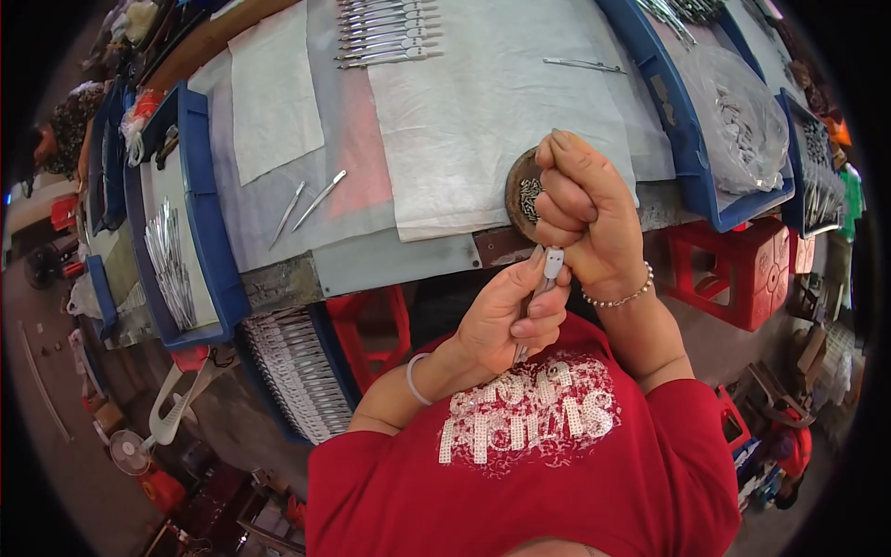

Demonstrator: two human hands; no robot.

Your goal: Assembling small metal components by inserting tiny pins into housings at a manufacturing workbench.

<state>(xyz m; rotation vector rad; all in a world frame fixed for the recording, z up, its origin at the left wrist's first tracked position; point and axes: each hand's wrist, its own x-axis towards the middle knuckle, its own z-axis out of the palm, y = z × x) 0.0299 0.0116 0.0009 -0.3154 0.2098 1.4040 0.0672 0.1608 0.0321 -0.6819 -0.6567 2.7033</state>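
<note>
My left hand [520,311] is closed round a slim grey metal piece, whose flat pale end [554,261] with two small dark marks sticks up between thumb and fingers. Right beside that end, my right hand [587,209] is curled into a fist; whatever it holds, if anything, is hidden by the fingers. Behind the fist sits a round brown dish [516,197] with small metal parts [530,199] in it, partly covered by my hand. Both hands are held in front of my chest, by the table's near edge.
Pale sheets [436,139] cover the table. A row of slim metal pieces [385,37] lies at the far side, two pointed ones [318,200] at left, one [583,64] at far right. Blue trays [206,223] flank both sides; a red stool [752,278] stands at right.
</note>
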